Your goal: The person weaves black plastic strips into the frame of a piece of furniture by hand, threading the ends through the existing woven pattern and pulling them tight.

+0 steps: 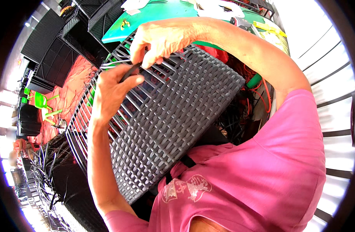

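A dark grey woven panel of flat plastic rattan lies in front of me, tilted, its near side densely woven. Along its far left side, bare parallel strands run out of the weave with gaps between them. Over those strands a short dark strip spans between my hands. My left hand pinches it between thumb and fingers. Bent over from the far side, my right hand grips the strip's other end, fingers curled; part of the strip is hidden inside that hand.
Beyond the panel stands a green table with papers and a small yellow tool. Black woven furniture is stacked at the far left. A green stool stands on the red floor. Loose black strips heap at the left.
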Tool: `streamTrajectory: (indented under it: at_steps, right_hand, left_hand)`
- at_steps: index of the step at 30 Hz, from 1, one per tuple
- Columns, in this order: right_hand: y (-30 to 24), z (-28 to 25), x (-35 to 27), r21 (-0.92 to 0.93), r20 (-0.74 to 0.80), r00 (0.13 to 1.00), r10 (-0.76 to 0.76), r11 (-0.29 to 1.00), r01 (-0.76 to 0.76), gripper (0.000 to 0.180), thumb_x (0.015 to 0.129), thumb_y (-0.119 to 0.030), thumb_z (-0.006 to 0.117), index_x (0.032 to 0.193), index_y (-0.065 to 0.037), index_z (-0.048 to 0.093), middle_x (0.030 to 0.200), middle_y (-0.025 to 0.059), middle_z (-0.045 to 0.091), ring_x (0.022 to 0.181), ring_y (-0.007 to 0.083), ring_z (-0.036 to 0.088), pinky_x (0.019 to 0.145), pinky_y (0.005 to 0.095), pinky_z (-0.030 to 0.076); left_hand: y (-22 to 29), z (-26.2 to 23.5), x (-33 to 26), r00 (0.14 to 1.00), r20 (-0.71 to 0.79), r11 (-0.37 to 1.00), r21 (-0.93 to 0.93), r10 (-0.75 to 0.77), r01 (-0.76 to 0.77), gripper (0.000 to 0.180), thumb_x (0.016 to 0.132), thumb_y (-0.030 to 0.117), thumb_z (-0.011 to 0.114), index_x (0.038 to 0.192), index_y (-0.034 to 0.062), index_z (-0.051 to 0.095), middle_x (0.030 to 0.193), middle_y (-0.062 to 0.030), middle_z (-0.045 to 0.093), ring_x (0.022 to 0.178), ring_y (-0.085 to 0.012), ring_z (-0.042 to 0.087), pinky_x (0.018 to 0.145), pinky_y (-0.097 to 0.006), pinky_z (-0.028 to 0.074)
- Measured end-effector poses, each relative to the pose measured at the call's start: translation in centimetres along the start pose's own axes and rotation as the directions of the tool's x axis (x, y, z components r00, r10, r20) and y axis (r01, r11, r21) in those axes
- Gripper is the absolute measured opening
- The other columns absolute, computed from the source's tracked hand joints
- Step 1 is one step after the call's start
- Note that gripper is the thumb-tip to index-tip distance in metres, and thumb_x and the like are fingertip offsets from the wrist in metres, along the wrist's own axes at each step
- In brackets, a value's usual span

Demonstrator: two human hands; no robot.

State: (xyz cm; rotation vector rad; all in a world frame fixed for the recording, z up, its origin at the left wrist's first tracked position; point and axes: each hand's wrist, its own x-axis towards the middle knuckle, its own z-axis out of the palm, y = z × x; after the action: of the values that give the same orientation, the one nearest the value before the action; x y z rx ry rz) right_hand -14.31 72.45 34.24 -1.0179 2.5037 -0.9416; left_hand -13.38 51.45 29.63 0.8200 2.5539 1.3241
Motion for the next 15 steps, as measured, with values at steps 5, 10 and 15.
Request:
streamTrajectory:
  at_steps: [5,10,15]
  right_hand:
    - [3.9,-1.1,-2.1,0.034,-0.141,0.981,0.136,0.991,-0.133,0.019,0.079,-0.019,0.058,0.085,-0.002,0.063,0.067,0.0013,0.056,0.055,0.0096,0.052,0.05,0.0247,0.04]
    - [8.5,-0.7,-5.1,0.139,-0.277,0.915,0.294,0.954,-0.264,0.02,0.081,-0.02,0.057,0.084,-0.002,0.063,0.068,0.0022,0.057,0.055,0.0094,0.052,0.049,0.0239,0.039]
    - [12.3,0.1,-7.3,0.232,-0.317,0.853,0.415,0.906,-0.355,0.02,0.082,-0.021,0.057,0.081,-0.001,0.063,0.068,0.0023,0.058,0.055,0.0092,0.052,0.051,0.0239,0.042]
  left_hand:
    - [-4.8,-1.2,-2.6,0.981,0.054,0.967,-0.165,-0.186,0.193,0.027,0.086,0.028,0.063,0.073,0.0044,0.064,0.052,0.0081,0.037,0.047,-0.0015,0.031,0.042,-0.022,0.022]
    - [-10.5,0.3,-2.8,0.984,0.01,0.98,0.097,-0.177,0.175,0.022,0.085,0.014,0.059,0.068,-0.0007,0.059,0.053,0.0015,0.046,0.049,-0.0057,0.041,0.045,-0.024,0.036]
    - [-12.4,1.0,-3.5,0.958,0.054,0.959,0.028,-0.283,0.282,0.019,0.084,0.011,0.057,0.07,-0.0013,0.059,0.052,0.0001,0.047,0.048,-0.006,0.039,0.044,-0.025,0.032]
